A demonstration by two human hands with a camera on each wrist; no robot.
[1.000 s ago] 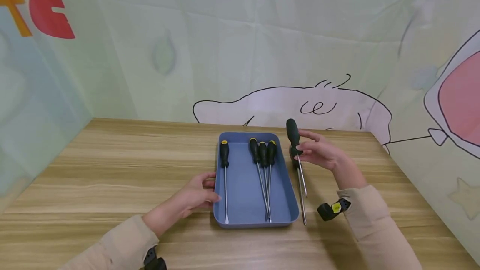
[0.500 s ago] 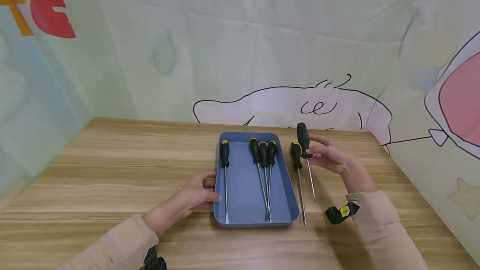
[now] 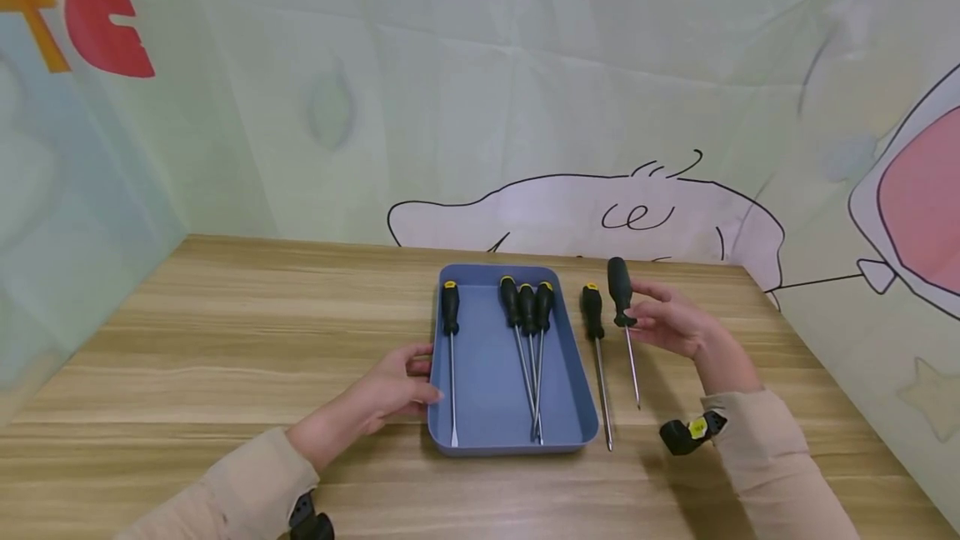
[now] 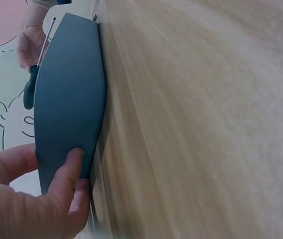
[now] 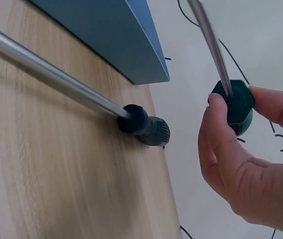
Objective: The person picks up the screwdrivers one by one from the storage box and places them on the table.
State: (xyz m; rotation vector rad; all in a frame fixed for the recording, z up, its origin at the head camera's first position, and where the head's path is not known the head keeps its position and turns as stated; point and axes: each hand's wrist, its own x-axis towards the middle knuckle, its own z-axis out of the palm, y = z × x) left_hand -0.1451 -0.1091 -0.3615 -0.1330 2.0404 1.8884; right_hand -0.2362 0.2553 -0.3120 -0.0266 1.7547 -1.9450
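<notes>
My right hand (image 3: 671, 323) pinches a dark-handled screwdriver (image 3: 619, 283) at the lower end of its handle, thumb and fingertips on the collar in the right wrist view. Its handle points up and its thin shaft slants down over the table. Just left of it, a second screwdriver (image 3: 592, 311) with a yellow-capped handle lies on the wood beside the tray. My left hand (image 3: 393, 386) grips the left wall of a blue tray (image 3: 483, 390), thumb over the rim. In the left wrist view two fingertips press the tray's outer wall (image 4: 71, 89).
Inside the tray, one screwdriver (image 3: 450, 311) lies along the left wall. Several others, one a crossed-shaft screwdriver (image 3: 508, 300), bunch on the right. The wooden table (image 3: 247, 340) meets a printed cloth backdrop (image 3: 450, 107) at the rear and sides.
My right hand has moved right and slightly down with its screwdriver, away from the tray. The screwdriver lying beside the tray has come into full view. My left hand and the tray stayed put.
</notes>
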